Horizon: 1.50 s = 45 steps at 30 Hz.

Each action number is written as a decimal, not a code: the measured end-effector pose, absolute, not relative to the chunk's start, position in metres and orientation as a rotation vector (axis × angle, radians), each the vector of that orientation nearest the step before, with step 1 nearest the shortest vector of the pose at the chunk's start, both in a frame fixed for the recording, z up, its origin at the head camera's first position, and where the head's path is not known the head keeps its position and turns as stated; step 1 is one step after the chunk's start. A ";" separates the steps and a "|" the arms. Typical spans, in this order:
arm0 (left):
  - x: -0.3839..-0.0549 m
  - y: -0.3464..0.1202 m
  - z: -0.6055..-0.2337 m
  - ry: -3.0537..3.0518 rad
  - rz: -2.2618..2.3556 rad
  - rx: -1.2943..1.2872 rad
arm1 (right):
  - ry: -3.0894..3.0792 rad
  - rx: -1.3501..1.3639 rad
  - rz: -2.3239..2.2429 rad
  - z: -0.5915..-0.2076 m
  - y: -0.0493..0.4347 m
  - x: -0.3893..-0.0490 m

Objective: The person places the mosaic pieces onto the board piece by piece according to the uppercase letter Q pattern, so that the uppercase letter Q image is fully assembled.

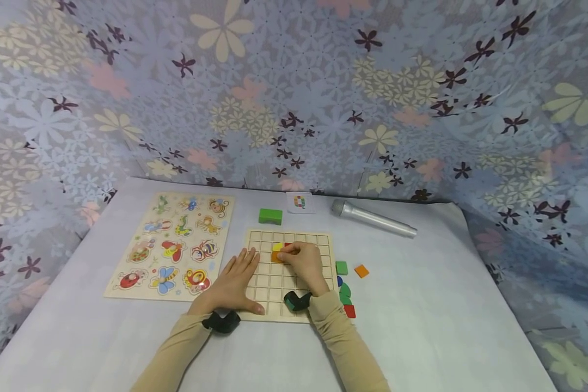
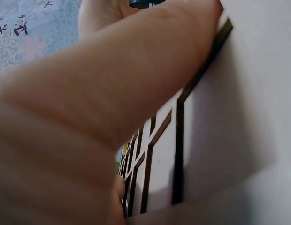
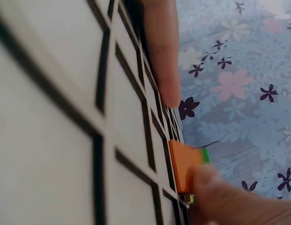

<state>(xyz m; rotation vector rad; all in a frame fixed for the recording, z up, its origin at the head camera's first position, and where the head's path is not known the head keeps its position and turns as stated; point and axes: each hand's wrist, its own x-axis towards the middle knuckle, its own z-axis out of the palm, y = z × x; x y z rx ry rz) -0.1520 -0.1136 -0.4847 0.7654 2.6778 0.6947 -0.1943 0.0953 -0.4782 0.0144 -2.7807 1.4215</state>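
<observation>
A wooden grid board (image 1: 274, 280) lies on the table in front of me. My left hand (image 1: 232, 283) rests on its left side, fingers spread and straight; in the left wrist view the thumb side hides much of the grid. With thumb and fingers, my right hand (image 1: 305, 264) pinches an orange square tile (image 1: 276, 257) at the upper middle of the board. The right wrist view shows that orange tile (image 3: 183, 164) tilted up from the grid, the thumb on its face. Just behind it are a yellow tile (image 1: 277, 246) and a red tile (image 1: 287, 244), partly covered by the hand.
Right of the board lie a green square (image 1: 341, 268), an orange tile (image 1: 361, 270), green rounded pieces (image 1: 345, 294) and a red tile (image 1: 350, 311). Behind it stand a green block (image 1: 270, 216), a pattern card (image 1: 301, 202) and a microphone (image 1: 377, 219). An insect puzzle (image 1: 149, 267) lies left.
</observation>
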 end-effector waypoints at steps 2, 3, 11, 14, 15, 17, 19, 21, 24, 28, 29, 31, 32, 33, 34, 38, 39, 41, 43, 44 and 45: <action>-0.152 -0.113 -0.485 2.675 0.694 0.764 | -2.805 0.047 1.329 -0.480 0.096 -0.194; -0.152 -0.112 -0.485 2.674 0.693 0.761 | -2.811 0.062 1.306 -0.481 0.096 -0.194; -0.151 -0.110 -0.484 2.672 0.709 0.758 | -2.713 0.056 1.680 -0.472 0.132 -0.200; -0.150 -0.110 -0.483 2.673 0.712 0.765 | -2.675 0.032 1.824 -0.464 0.168 -0.203; -0.150 -0.111 -0.482 2.672 0.715 0.767 | -2.659 0.030 1.884 -0.462 0.183 -0.202; -0.150 -0.112 -0.481 2.672 0.717 0.764 | -2.630 0.043 1.996 -0.460 0.213 -0.200; -0.150 -0.114 -0.480 2.673 0.717 0.760 | -2.624 0.040 2.054 -0.460 0.243 -0.195; -0.150 -0.116 -0.479 2.677 0.716 0.757 | -2.671 0.058 2.048 -0.463 0.269 -0.188; -0.151 -0.119 -0.479 2.682 0.704 0.754 | -2.801 0.112 1.958 -0.470 0.295 -0.179; -0.151 -0.121 -0.480 2.691 0.699 0.747 | -2.907 0.171 1.900 -0.475 0.299 -0.177; -0.151 -0.121 -0.480 2.692 0.702 0.748 | -2.909 0.156 1.895 -0.476 0.297 -0.178; -0.151 -0.120 -0.481 2.689 0.705 0.752 | -2.903 0.092 1.884 -0.477 0.291 -0.180; -0.151 -0.119 -0.481 2.685 0.707 0.753 | -2.901 0.059 1.864 -0.477 0.288 -0.181; -0.151 -0.119 -0.481 2.683 0.708 0.756 | -2.900 0.015 1.828 -0.477 0.286 -0.182; -0.151 -0.118 -0.481 2.680 0.709 0.757 | -2.903 -0.027 1.780 -0.477 0.283 -0.183; -0.151 -0.116 -0.483 2.676 0.700 0.753 | -2.916 -0.111 1.603 -0.476 0.275 -0.185; -0.151 -0.115 -0.483 2.678 0.698 0.755 | -2.918 -0.119 1.562 -0.476 0.273 -0.185; -0.151 -0.115 -0.484 2.679 0.695 0.762 | -2.918 -0.117 1.500 -0.475 0.270 -0.186; -0.151 -0.114 -0.485 2.680 0.693 0.763 | -2.905 -0.121 1.486 -0.475 0.267 -0.186; -0.151 -0.114 -0.485 2.681 0.697 0.768 | -2.899 -0.124 1.477 -0.475 0.265 -0.186; -0.151 -0.114 -0.486 2.681 0.699 0.770 | -2.902 -0.122 1.457 -0.475 0.263 -0.187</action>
